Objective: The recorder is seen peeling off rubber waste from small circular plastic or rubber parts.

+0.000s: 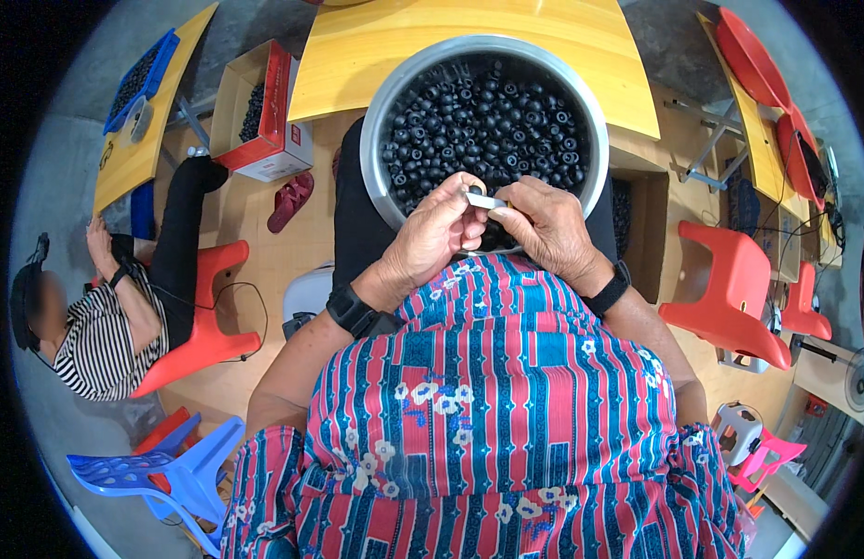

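Note:
My left hand (439, 228) pinches a small black round part (476, 189), mostly hidden by the fingertips. In my right hand (551, 226) is a small knife (486, 200), gripped between thumb and bent fingers. Its short flat blade points left and meets the part, or lies right beside it. Both hands are over the near rim of a wide metal basin (374, 140). Inside the basin lie many loose black round parts (488, 121), several with a hole in the middle.
A yellow table (627, 56) is beyond the basin. To the left, a red-and-white carton (281, 154) and a slipper (290, 200) rest on the floor near a seated person (124, 326). Red stools (730, 289) are at the right; a blue chair (185, 466) is at the lower left.

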A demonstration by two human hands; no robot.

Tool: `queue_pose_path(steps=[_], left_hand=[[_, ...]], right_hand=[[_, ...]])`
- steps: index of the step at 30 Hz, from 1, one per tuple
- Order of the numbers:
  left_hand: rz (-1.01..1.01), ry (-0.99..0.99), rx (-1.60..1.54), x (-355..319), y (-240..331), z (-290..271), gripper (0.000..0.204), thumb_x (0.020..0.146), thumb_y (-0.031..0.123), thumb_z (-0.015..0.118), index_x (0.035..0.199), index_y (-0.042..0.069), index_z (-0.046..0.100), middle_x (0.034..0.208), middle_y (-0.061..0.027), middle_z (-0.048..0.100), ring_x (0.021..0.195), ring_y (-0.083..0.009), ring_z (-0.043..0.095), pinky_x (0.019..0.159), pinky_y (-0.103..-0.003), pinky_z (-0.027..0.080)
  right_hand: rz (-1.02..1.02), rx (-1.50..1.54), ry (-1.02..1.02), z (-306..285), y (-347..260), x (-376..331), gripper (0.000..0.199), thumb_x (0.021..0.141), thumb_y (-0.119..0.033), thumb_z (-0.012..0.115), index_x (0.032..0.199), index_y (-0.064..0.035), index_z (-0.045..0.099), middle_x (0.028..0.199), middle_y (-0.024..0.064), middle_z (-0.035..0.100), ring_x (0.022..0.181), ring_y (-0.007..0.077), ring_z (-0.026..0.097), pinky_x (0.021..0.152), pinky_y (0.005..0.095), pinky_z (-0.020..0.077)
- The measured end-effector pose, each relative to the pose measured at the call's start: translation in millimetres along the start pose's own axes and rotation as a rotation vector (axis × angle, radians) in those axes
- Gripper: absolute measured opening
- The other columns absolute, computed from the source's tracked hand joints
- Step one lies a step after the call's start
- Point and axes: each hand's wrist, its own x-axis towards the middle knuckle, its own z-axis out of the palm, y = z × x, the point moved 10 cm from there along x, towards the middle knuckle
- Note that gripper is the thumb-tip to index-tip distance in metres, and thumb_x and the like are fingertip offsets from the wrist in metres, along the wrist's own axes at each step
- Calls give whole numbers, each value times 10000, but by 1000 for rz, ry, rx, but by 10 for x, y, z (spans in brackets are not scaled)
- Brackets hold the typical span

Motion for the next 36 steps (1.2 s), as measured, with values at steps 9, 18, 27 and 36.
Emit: queue_pose_path(steps=[9,18,27,36], left_hand=[[20,11,49,2,7,-17,196,1024,279,443,1096,102,488,906,-4,484,724,-66,407,633,-194,353],[62,80,76,20,33,-67,194,1030,284,433,1087,107,487,901,-3,475,727,-69,403,639,-202,357],[60,-9,14,0,59,45,193,1030,300,424,1050,114,470,902,-21,460,732,-86,396,655,-215,363],[86,7,14,3,46,-15,215,1029,289,424,1103,98,489,924,-23,487,756,-95,410,669,-229,374]], right_hand=[[8,-13,-7,12,7,2,220,863,-287,665,886,-69,648,763,118,600,719,327,616,618,405,487],[60,-59,32,11,18,3,190,879,-248,637,865,-58,647,772,140,608,732,357,612,634,422,486],[198,133,116,-61,264,-7,191,906,-194,613,890,-8,653,785,174,614,742,374,604,669,395,483],[51,60,-4,-14,41,-4,204,871,-252,657,885,-49,653,774,130,608,728,330,617,643,393,489]])
